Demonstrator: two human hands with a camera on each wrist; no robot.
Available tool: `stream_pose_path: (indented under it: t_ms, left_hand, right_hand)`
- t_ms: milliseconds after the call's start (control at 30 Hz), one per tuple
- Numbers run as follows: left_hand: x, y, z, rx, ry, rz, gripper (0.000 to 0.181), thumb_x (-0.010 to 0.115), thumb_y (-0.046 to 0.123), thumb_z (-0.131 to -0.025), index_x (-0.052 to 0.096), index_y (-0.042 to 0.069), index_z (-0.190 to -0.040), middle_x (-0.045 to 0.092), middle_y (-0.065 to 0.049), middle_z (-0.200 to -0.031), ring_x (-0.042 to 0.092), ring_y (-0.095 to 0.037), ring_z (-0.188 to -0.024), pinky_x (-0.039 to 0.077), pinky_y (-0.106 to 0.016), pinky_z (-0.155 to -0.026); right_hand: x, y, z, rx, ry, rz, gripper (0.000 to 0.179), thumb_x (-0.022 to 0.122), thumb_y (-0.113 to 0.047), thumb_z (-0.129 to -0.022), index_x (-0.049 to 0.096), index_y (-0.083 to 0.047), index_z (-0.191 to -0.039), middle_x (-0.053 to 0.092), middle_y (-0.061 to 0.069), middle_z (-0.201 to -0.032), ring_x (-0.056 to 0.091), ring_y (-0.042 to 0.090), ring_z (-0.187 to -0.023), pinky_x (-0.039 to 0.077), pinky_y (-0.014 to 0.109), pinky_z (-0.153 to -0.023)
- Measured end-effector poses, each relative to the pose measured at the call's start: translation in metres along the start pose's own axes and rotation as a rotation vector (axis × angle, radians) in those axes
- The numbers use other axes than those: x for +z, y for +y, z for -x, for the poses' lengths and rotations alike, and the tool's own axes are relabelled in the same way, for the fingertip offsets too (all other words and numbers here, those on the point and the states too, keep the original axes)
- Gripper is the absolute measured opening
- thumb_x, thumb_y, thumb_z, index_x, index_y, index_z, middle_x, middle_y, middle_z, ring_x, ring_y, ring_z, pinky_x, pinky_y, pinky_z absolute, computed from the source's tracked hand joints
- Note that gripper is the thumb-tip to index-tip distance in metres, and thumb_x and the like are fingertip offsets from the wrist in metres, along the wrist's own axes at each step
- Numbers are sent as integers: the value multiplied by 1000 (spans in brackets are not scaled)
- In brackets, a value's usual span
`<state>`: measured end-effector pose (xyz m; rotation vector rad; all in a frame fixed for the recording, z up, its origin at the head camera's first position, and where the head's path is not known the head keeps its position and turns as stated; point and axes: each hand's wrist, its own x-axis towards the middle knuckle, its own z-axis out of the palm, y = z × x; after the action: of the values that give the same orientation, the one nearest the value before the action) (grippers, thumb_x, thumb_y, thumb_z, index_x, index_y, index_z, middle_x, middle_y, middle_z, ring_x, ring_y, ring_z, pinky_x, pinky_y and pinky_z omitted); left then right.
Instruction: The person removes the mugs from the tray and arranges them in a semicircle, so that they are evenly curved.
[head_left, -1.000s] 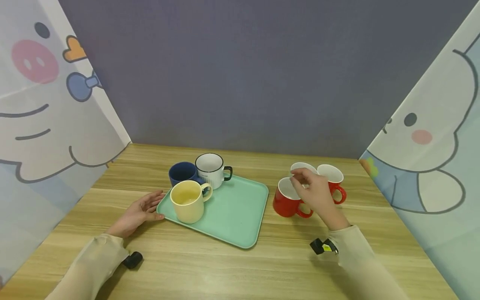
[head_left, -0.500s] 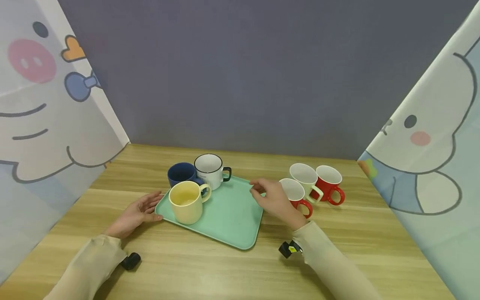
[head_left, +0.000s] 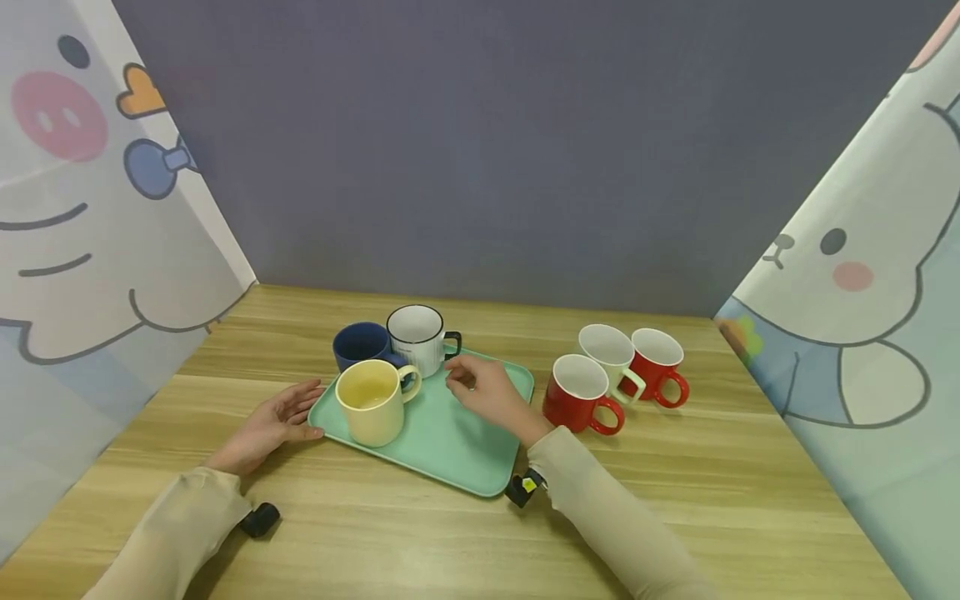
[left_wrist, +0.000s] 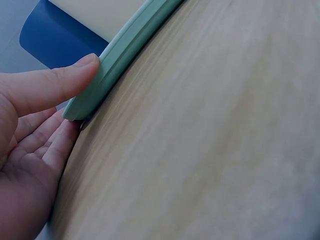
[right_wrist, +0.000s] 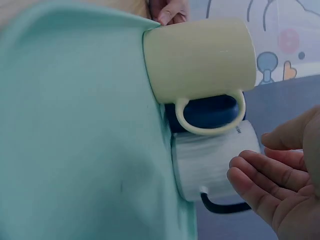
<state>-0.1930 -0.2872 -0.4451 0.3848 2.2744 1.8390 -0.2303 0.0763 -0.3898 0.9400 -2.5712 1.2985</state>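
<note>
Head: ribbed white mug (head_left: 421,347), rectangular tray (head_left: 455,443)

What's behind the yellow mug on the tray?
In the head view, a navy blue mug sits behind the yellow mug, with a black-rimmed white mug farther back to the right. The navy blue mug's lower front is covered and can't be seen there.

In the head view, the sleeved left forearm (head_left: 176,529) slants up from the lower left corner to the left hand (head_left: 273,425), left of centre, its thumb (left_wrist: 60,85) set apart from loosely extended fingers (left_wrist: 42,135). The sleeved right forearm (head_left: 600,508) runs from the bottom right to the right hand (head_left: 487,392) at mid-frame. In the right wrist view, this hand's fingers (right_wrist: 267,175) bend gently, apart from the thumb above.
</note>
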Motion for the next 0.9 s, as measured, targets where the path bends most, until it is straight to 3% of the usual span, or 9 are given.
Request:
stream_pose_path:
  t_ms: [433,633,900]
  left_hand:
    - [0,2,0,0,-3,0,91,74,-3,-85,14,-15,-151,22,-41,-151,46,14,-112,41,-7,-95]
    - [0,1,0,4,-8,12,91,73,-3,-85,13,-15,-152,21,-41,-151,46,13,-113,41,-8,-95]
    - [-1,1,0,10,-6,8,90,73,-4,-85,13,-17,-151,20,-43,-151,47,14,-113,41,-7,-94]
  right_hand:
    - [30,-4,-23,86,-51,-109,31,66,-4,-94,61,5,-123,67,19,-120,65,32,-108,53,31,-94]
    - [38,-7,-29,135,-32,-205,32,68,-2,-92,63,1,-123,68,15,-117,65,29,-107,54,26,-88]
    - [47,-5,-31,167,-8,-223,32,74,-18,-92,67,-4,-120,69,8,-115,65,21,-104,54,23,-85]
